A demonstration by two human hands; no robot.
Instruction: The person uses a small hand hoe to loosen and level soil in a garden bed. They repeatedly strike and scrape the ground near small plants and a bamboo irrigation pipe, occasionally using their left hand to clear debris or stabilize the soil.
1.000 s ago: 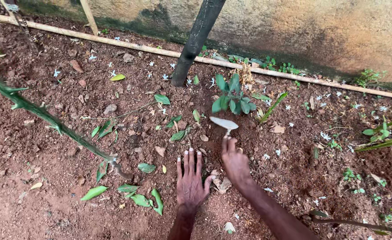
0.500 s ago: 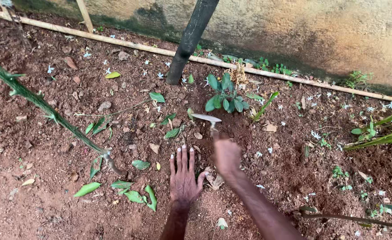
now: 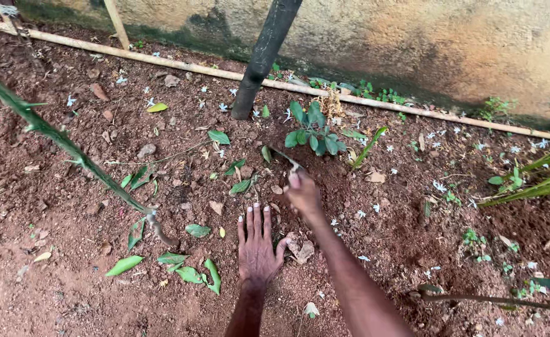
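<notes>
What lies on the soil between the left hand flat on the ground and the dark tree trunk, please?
In the head view, between the left hand and the trunk lie fallen green leaves, dry leaf bits and bare red soil.

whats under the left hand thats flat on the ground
The left hand lies palm down on bare red soil, with a dry leaf beside the thumb. Whatever is directly beneath the palm is covered.

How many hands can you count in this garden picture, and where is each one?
2. The left hand lies flat, fingers spread, on the red soil. The right hand grips a small digging tool whose blade meets the soil beside the leafy plant. No other hands show.
</notes>
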